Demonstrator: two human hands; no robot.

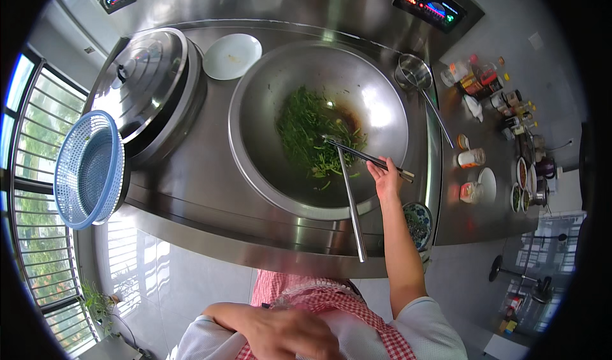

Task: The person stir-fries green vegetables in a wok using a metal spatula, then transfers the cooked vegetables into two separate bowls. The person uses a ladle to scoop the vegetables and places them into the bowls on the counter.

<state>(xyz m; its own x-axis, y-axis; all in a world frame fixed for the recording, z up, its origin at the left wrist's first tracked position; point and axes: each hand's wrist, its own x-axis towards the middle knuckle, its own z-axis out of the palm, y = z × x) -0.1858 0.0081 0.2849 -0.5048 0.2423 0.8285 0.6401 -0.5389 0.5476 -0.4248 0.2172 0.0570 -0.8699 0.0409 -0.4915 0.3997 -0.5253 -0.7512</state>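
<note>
My right hand grips a pair of dark chopsticks over the right front of a large steel wok. Their tips touch chopped green vegetables lying in some brown liquid at the wok's bottom. A long metal-handled utensil leans on the wok's front rim, its working end among the greens. My left hand, blurred, is near my chest in front of the red checked apron; whether it holds anything cannot be seen.
Left of the wok are a white plate, a second wok with a domed steel lid and blue plastic baskets. To the right are a steel strainer, a patterned bowl, seasoning bottles and jars.
</note>
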